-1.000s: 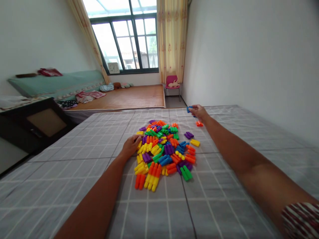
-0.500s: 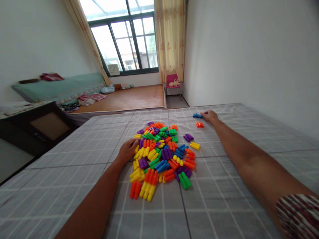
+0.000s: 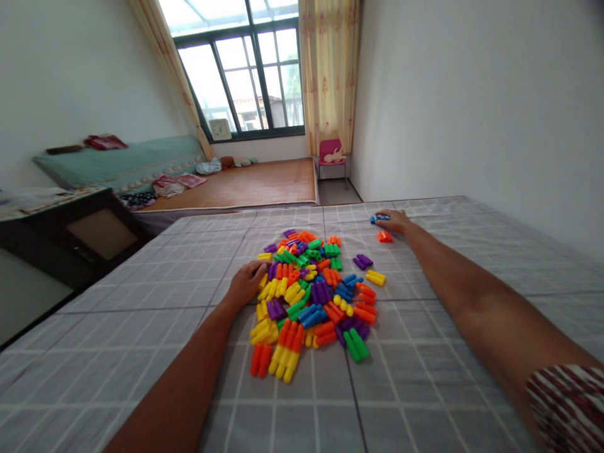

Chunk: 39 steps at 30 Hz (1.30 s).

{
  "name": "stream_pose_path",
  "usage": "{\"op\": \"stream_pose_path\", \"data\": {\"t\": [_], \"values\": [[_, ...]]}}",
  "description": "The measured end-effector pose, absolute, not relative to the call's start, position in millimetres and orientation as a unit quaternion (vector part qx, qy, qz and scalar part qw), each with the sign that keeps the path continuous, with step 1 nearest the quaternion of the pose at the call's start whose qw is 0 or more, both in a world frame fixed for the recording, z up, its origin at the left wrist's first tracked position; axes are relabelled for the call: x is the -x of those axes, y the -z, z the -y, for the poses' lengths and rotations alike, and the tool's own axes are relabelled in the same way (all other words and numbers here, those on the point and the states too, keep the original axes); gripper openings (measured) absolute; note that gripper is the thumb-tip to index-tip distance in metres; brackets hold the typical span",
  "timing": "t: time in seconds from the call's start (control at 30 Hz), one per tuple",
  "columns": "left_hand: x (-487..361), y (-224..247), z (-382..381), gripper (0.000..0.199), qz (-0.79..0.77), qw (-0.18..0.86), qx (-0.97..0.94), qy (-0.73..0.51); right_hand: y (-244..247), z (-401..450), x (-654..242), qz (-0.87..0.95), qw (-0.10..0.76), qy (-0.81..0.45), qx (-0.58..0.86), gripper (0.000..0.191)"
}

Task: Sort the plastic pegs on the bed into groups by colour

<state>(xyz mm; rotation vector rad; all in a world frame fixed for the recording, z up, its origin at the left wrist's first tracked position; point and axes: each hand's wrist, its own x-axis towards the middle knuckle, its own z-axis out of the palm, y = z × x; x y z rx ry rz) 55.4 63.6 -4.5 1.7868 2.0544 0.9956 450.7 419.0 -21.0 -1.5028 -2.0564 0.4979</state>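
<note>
At the far right of the cloth, my right hand [image 3: 394, 220] has its fingers closed over a blue toy building block [image 3: 376, 219] made of joined tubes. An orange block [image 3: 384, 236] lies just in front of it. My left hand [image 3: 246, 282] rests at the left edge of a pile of colourful blocks [image 3: 321, 292], its fingers curled beside a yellow block [image 3: 262, 282]. What those fingers hold, if anything, is hidden. Nearest to me, three-tube orange and yellow pieces [image 3: 286, 351] are joined together, with an orange block [image 3: 260, 360] next to them.
A purple block [image 3: 363, 261] and a yellow block [image 3: 375, 278] lie right of the pile. The grey checked cloth [image 3: 425, 377] covers the table. Beyond it are a low bed [image 3: 264, 182], a dark cabinet [image 3: 101, 236] on the left and a pink chair [image 3: 329, 151].
My right fingers have moved over the blue block and now cover more of it. My left hand stays at the pile. The whole view has shifted slightly.
</note>
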Motion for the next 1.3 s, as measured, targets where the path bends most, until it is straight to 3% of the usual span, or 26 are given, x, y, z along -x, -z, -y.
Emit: {"op": "stream_pose_path", "data": {"t": [0.1,0.27,0.53,0.7,0.83,1.07,1.3], "values": [[-54.7,5.0,-64.3,0.047,-0.703,0.119,-0.613,-0.341,13.8,-418.7,-457.2,0.798,0.228,-0.180,0.528,0.034],[-51.9,8.1,-66.6,0.046,-0.696,0.116,-0.619,-0.344,10.3,-414.2,-472.0,0.760,0.264,-0.250,0.539,0.059],[-56.8,8.8,-66.1,0.048,-0.701,0.112,-0.611,-0.350,-4.6,-397.1,-460.3,0.745,0.262,-0.126,0.600,0.035],[-59.6,8.3,-66.4,0.052,-0.680,0.129,-0.612,-0.383,-31.4,-344.2,-388.0,0.844,0.272,-0.084,0.455,0.036],[-61.5,10.3,-66.0,0.050,-0.649,0.125,-0.643,-0.387,-29.4,-279.0,-319.3,0.946,0.186,-0.153,0.218,0.038],[-67.5,6.5,-65.8,0.043,-0.632,0.089,-0.627,-0.446,-13.7,-184.3,-251.7,0.960,0.115,-0.130,0.219,0.069],[-58.7,11.5,-71.3,0.038,-0.657,0.064,-0.618,-0.426,-25.7,-113.2,-250.8,0.988,0.097,-0.086,0.087,0.070]]}}
